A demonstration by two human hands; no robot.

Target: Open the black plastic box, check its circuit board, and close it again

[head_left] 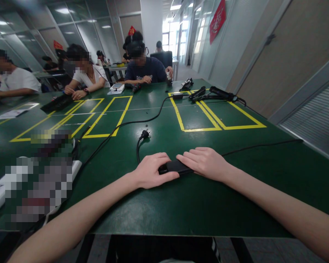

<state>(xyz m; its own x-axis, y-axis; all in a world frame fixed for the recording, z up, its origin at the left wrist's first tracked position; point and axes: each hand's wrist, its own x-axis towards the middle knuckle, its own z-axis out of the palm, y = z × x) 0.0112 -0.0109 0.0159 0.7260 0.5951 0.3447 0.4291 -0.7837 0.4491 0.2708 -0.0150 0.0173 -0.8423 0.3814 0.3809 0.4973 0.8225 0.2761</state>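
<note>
A black power adapter (179, 167) lies on the green table before me, between my two hands. Its left end, where a plug connector sits, is pinched by my left hand (152, 170), thumb in front and fingers behind. Over the right end my right hand (207, 162) is closed, fingers on top; its thumb is hidden. A short black cord with a mains plug (144, 134) curves up behind my left hand. From behind my right hand a thin black cable (263, 145) runs off to the right.
Yellow tape rectangles (203, 129) mark the green table (159, 215). Blurred white power strips (0, 190) lie at the left. Another adapter (177, 96) and black cables (222, 94) are at the far right. Co-workers (146, 69) sit across, near a drill (136, 87).
</note>
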